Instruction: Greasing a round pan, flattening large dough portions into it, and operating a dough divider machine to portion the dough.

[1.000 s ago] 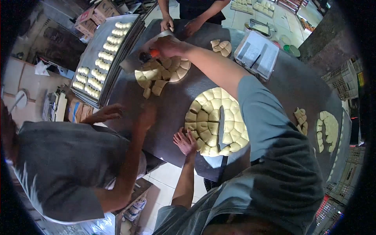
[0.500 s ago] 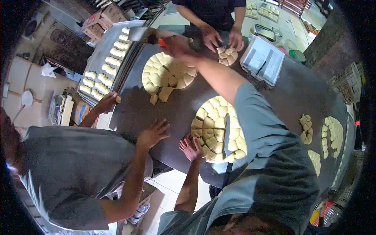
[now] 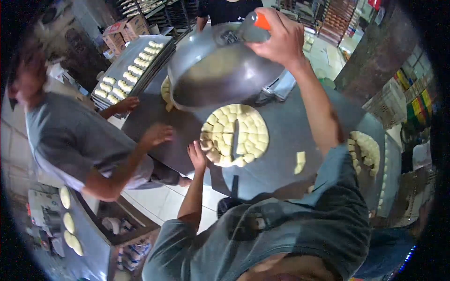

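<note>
My right hand [image 3: 281, 40] is raised above the table, closed around a scraper [image 3: 255, 29] with an orange handle and a broad grey blade. Just beyond it, and overlapped by the blade, a large shiny metal bowl [image 3: 220, 89] is tilted over the far table; what holds it up I cannot tell. A flat round of pale dough [image 3: 253, 131], divided into many pieces, lies before me with a dark slit running through it. At its left edge, my left hand [image 3: 197, 157] rests with fingers stretched out, near or touching the dough.
A co-worker's hand [image 3: 157, 135] hovers left of the dough. Trays of shaped dough [image 3: 133, 70] stand at the far left. Loose dough strips [image 3: 300, 161] and another cut round [image 3: 368, 150] lie rightward. Another person [image 3: 229, 11] stands behind the bowl.
My right hand has lifted and moved right with the scraper. The metal bowl has come over the far dough. The left co-worker has straightened up, and the view has shifted.
</note>
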`<act>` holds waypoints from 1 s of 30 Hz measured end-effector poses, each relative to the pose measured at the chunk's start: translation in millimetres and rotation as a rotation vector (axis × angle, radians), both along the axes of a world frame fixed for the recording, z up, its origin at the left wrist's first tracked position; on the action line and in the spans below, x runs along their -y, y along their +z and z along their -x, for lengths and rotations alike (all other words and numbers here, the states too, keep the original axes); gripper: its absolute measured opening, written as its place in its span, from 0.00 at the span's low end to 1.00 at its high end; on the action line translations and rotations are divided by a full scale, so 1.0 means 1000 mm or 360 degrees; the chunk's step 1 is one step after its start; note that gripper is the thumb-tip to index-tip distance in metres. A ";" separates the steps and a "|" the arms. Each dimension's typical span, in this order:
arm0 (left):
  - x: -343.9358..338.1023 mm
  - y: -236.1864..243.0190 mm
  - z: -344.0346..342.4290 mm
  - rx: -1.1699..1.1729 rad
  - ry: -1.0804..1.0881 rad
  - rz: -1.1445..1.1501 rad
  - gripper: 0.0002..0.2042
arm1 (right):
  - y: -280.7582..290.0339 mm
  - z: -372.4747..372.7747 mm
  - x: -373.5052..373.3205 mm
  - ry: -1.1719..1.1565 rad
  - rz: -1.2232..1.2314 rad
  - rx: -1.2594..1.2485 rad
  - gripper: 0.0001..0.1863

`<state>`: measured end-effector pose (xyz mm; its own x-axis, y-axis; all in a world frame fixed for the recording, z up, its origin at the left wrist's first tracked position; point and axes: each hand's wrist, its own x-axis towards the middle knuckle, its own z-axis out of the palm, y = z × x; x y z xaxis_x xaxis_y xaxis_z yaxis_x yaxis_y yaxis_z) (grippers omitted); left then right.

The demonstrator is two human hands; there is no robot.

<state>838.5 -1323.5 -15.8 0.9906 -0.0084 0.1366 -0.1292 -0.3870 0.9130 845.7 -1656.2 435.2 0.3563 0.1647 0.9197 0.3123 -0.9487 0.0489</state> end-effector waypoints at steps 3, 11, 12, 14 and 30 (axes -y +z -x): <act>0.036 0.081 0.087 -0.0583 0.0108 0.0883 0.25 | 0.015 0.064 -0.027 0.0232 0.0228 0.0327 0.35; -0.062 0.019 0.314 -0.0367 0.0356 0.1977 0.31 | -0.028 0.178 -0.193 0.0412 0.0110 -0.1243 0.32; -0.078 0.024 0.336 -0.0349 0.0366 0.2071 0.32 | -0.053 0.191 -0.215 0.0480 0.0102 -0.1226 0.32; -0.117 0.034 0.378 -0.0301 0.0391 0.2253 0.33 | -0.089 0.215 -0.264 0.0344 0.0046 -0.1429 0.32; -0.515 0.150 0.691 0.0131 0.1281 0.2548 0.32 | -0.274 0.358 -0.753 0.0907 -0.0123 -0.2123 0.26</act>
